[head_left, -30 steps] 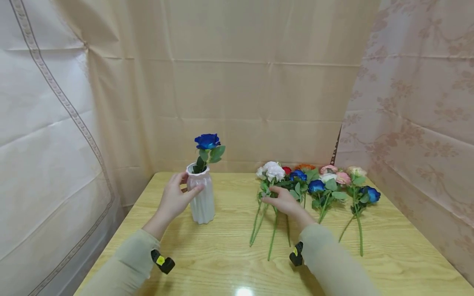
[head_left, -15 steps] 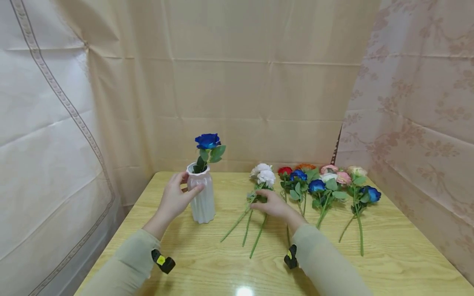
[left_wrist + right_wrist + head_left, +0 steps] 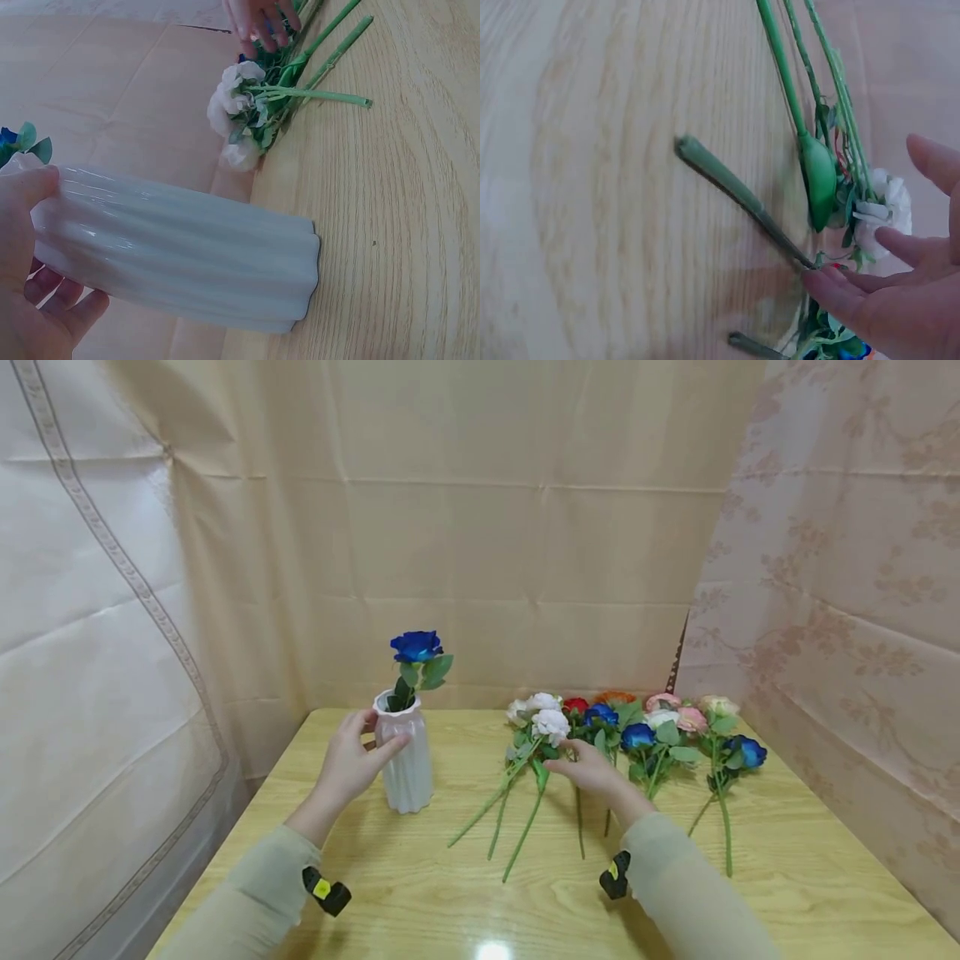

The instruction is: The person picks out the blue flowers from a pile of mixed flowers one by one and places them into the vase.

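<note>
My left hand (image 3: 352, 760) holds a white ribbed vase (image 3: 408, 768) near its neck, thumb on the near side and fingers behind. The vase stands upright on the table with one blue rose (image 3: 417, 647) in it. In the left wrist view the vase (image 3: 172, 247) fills the middle, its base on the wood. My right hand (image 3: 596, 774) is just right of a few white flowers (image 3: 551, 726) lying on the table, their stems (image 3: 522, 837) toward me. The right wrist view shows this hand (image 3: 907, 292) with its fingers loosely spread, nothing gripped, beside a dark green stem (image 3: 727, 180).
Right of the white flowers lie a red flower (image 3: 576, 705), an orange flower (image 3: 615, 697), blue roses (image 3: 638, 736), pink flowers (image 3: 692, 720) and a cream flower (image 3: 718, 706). A beige curtain (image 3: 480, 543) hangs behind the wooden table (image 3: 420, 893); patterned cloth (image 3: 847, 635) hangs at right.
My right hand drew the white flowers left, then let go and moved back right. Their stems now lie fanned out nearer the vase. The left hand stays on the vase.
</note>
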`<action>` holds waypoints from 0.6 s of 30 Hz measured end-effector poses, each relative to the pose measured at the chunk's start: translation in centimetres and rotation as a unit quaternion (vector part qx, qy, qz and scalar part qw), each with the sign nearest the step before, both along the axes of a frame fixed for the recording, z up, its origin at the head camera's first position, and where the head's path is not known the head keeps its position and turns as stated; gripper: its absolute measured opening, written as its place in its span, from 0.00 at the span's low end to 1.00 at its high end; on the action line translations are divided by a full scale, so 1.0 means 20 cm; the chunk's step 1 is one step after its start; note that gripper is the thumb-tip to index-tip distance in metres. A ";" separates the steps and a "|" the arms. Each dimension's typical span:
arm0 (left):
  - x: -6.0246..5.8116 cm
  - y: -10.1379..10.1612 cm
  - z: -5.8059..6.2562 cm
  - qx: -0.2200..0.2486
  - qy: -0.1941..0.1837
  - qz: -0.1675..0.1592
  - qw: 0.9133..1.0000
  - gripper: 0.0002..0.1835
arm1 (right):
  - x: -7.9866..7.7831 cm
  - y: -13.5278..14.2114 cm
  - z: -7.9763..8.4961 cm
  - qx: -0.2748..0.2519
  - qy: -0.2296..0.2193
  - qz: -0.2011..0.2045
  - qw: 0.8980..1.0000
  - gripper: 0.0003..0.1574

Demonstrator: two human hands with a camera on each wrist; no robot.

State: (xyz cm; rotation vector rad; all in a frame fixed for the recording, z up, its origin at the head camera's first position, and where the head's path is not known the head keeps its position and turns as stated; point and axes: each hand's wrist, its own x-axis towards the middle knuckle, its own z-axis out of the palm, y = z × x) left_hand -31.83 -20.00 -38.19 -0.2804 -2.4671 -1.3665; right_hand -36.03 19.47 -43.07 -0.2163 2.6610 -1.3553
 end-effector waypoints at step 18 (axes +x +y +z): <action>0.00 -0.01 0.00 0.001 0.007 0.000 1.000 0.40 | 0.00 -0.26 -0.03 -0.009 -0.029 0.059 0.998 0.45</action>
